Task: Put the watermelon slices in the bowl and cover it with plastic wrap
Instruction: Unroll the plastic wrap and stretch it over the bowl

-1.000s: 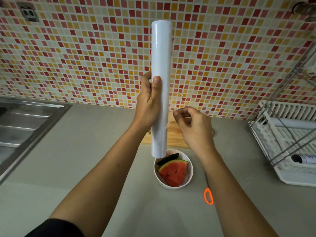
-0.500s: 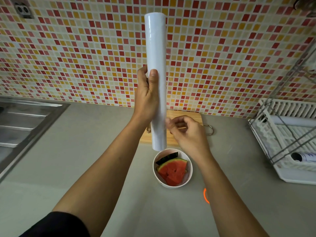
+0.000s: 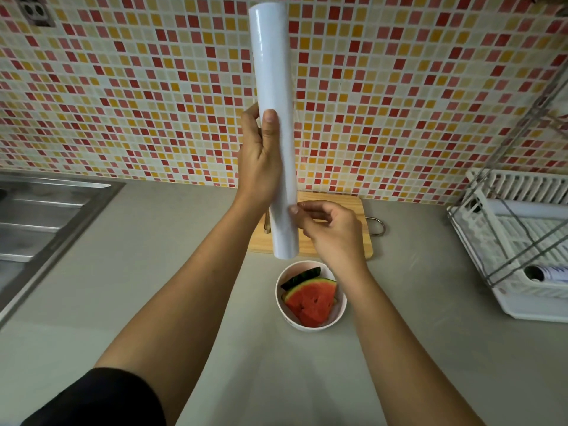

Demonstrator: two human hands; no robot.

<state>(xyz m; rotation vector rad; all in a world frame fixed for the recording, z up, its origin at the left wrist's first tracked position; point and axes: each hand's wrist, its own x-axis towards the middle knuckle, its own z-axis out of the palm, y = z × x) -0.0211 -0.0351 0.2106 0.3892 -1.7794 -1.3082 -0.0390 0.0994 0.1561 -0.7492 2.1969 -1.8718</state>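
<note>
A long white roll of plastic wrap (image 3: 272, 72) stands almost upright in the air, its lower end just above the bowl. My left hand (image 3: 259, 161) is wrapped around its middle. My right hand (image 3: 332, 230) touches the roll's lower right side, thumb and forefinger pinched at the film's edge there. Below sits a small white bowl (image 3: 340, 312) on the grey counter, holding watermelon slices (image 3: 310, 299) with red flesh and dark green rind.
A wooden cutting board (image 3: 353, 241) with a metal loop lies behind the bowl against the mosaic wall. A steel sink (image 3: 40, 222) is at the left. A white dish rack (image 3: 522, 259) stands at the right.
My right hand has moved left from beside the roll onto its lower edge, where the fingers now pinch. The roll has shifted slightly left and up. The orange scissors handle is now out of view.
</note>
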